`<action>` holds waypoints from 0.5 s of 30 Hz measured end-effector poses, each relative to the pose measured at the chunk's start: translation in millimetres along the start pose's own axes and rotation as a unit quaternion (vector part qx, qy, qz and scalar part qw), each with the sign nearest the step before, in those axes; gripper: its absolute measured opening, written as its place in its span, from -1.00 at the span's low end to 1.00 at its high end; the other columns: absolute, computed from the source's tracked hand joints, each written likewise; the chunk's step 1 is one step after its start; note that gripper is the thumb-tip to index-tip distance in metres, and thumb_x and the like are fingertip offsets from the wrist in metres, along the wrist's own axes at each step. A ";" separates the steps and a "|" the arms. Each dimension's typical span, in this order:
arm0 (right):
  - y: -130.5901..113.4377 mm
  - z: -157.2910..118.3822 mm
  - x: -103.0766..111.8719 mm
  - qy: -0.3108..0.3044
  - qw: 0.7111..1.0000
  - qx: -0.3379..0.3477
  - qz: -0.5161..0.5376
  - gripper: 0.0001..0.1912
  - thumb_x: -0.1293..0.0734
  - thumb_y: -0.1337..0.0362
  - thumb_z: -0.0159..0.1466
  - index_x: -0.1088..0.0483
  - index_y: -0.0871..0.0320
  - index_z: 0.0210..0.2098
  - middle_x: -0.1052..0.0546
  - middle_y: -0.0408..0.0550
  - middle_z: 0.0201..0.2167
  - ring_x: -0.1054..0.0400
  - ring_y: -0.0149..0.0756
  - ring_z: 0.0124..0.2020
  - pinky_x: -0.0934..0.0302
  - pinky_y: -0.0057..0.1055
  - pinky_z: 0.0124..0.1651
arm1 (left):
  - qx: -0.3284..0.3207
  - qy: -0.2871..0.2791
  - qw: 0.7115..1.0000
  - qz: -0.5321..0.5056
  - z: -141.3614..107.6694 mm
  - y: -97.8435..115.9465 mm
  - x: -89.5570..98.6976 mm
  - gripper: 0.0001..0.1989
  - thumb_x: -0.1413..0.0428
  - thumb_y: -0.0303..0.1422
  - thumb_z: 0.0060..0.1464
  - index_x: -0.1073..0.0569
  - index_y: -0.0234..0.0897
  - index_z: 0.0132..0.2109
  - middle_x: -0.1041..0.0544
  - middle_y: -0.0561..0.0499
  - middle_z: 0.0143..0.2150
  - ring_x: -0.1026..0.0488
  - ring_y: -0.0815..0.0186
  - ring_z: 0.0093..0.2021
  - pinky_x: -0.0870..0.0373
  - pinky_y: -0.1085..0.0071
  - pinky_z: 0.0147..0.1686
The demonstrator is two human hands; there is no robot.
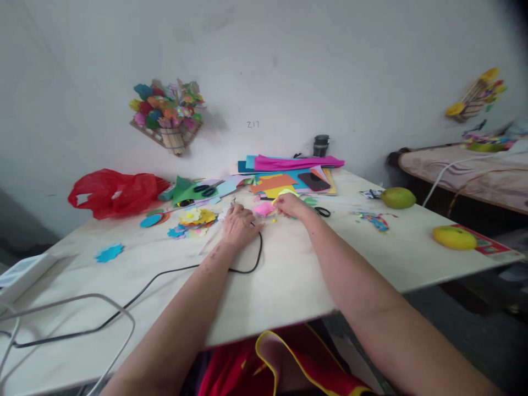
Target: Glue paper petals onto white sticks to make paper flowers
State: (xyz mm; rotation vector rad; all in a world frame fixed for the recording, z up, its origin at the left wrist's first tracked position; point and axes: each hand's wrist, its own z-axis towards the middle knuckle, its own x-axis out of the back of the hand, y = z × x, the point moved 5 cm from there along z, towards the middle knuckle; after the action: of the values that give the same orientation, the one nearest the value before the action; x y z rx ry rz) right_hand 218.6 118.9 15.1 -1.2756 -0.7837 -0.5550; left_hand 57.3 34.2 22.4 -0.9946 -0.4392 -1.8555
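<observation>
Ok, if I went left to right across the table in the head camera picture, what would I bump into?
Crumpled red plastic bag, flat yellow flower cutouts, left hand, right hand, dark cylindrical container, greenish oval fruit, yellow oval fruit.

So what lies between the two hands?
In the head view, a pink piece lies between the left hand and the right hand, with a small yellow bit near it.

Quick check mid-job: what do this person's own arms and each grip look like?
The left grip and right grip are ungloved hands. No sleeve or watch shows on the left forearm or right forearm. Small dark marks sit near the left wrist. Below, red clothing has yellow edging. Rings: cannot tell.
</observation>
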 end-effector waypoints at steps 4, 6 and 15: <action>-0.7 2.0 7.1 0.052 0.992 0.016 -0.113 -0.80 -0.24 0.28 0.08 -0.47 0.18 -0.38 -0.52 -0.06 -0.39 -0.35 -0.38 -0.39 -0.10 -0.56 -0.42 | -0.044 -0.012 0.999 -0.020 2.9 8.9 -2.1 -0.70 0.05 -0.18 0.08 -0.49 -0.24 -0.27 -0.52 -0.04 -0.26 -0.27 0.16 -0.10 -0.13 0.14 -0.03; -2.5 1.2 8.6 0.062 0.987 0.024 -0.149 -0.78 -0.24 0.26 0.09 -0.49 0.12 -0.34 -0.53 -0.08 -0.30 -0.36 -0.33 -0.28 -0.13 -0.53 -0.33 | -0.065 -0.023 0.997 -0.027 3.9 13.6 -4.3 -0.69 0.10 -0.22 0.11 -0.49 -0.24 -0.23 -0.52 -0.04 -0.24 -0.28 0.19 -0.10 -0.11 0.13 0.00; -3.8 -5.3 7.6 0.038 0.978 -0.004 -0.206 -0.61 -0.24 0.31 0.10 -0.41 0.07 -0.07 -0.43 0.02 -0.04 -0.29 -0.16 -0.03 -0.14 -0.43 -0.13 | -0.050 -0.092 0.994 -0.029 2.4 16.7 -14.8 -0.65 0.20 -0.26 0.17 -0.39 -0.13 -0.01 -0.44 0.02 0.00 -0.30 0.24 0.03 0.18 0.05 0.17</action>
State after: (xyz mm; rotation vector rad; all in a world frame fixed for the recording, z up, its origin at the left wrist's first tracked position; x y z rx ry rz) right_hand 221.6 113.2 22.8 -1.0933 -0.9893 -0.9356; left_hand 76.1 36.2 10.2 -1.2391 -0.4940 -1.8598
